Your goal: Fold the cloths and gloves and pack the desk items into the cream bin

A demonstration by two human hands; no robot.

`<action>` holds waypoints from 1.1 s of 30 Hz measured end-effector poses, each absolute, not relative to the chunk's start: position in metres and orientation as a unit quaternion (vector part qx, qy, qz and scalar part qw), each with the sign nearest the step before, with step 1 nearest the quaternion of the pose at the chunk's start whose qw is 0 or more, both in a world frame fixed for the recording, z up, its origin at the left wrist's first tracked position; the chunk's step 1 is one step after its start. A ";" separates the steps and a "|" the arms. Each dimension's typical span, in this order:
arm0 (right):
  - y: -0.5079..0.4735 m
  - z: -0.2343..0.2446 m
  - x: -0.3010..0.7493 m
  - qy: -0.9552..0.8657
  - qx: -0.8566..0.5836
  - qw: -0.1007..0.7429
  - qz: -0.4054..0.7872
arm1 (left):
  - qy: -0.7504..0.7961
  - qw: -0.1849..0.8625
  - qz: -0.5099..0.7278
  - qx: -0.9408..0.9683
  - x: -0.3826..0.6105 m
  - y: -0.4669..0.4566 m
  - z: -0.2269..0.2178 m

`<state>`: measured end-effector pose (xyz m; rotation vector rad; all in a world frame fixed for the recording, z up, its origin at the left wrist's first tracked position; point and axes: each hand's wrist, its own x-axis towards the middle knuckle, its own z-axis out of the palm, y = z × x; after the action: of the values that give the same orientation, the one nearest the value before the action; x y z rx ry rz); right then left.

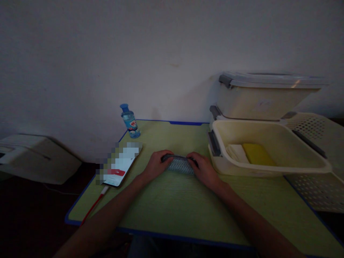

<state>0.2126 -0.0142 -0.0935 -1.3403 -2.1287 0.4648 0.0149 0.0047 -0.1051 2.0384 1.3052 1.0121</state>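
Between my hands, over the middle of the table, is a folded grey-blue patterned cloth (180, 165) with a darker edge along its top. My left hand (160, 164) grips its left end, the thumb on the near side. Its right end is pinched in my right hand (202, 165) in much the same way. The fingers curl behind the cloth and are partly hidden. Whether its lower edge touches the tabletop, I cannot tell.
On the green table (172, 204) with a blue rim, a phone (123, 163) with a red cable (92, 208) lies left. Behind it stands a blue bottle (131, 122). At right, an open cream bin (271, 170) holds yellow cloth (256, 154) and white cloth (238, 152); a lidded bin (264, 102) stands behind.
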 end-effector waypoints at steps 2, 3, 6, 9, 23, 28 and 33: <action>-0.014 -0.094 0.212 -0.791 -0.509 0.289 0.177 | 0.485 0.253 0.372 0.750 0.015 0.005 -0.106; -0.014 -0.094 0.212 -0.789 -0.512 0.289 0.178 | 0.486 0.252 0.370 0.751 0.015 0.006 -0.106; -0.013 -0.094 0.212 -0.783 -0.521 0.290 0.178 | 0.491 0.246 0.363 0.753 0.015 0.006 -0.108; -0.013 -0.093 0.211 -0.779 -0.528 0.289 0.177 | 0.495 0.238 0.358 0.755 0.016 0.007 -0.108; -0.012 -0.091 0.211 -0.775 -0.536 0.274 0.193 | 0.472 0.223 0.348 0.779 0.017 0.006 -0.106; -0.012 -0.090 0.210 -0.775 -0.533 0.277 0.195 | 0.477 0.218 0.356 0.773 0.017 0.008 -0.108; -0.013 -0.089 0.210 -0.775 -0.533 0.279 0.195 | 0.480 0.213 0.351 0.775 0.018 0.007 -0.107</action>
<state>0.2098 -0.0133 -0.0890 -1.4291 -2.0797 0.5234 0.0176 0.0074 -0.1067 2.1520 1.3339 0.9741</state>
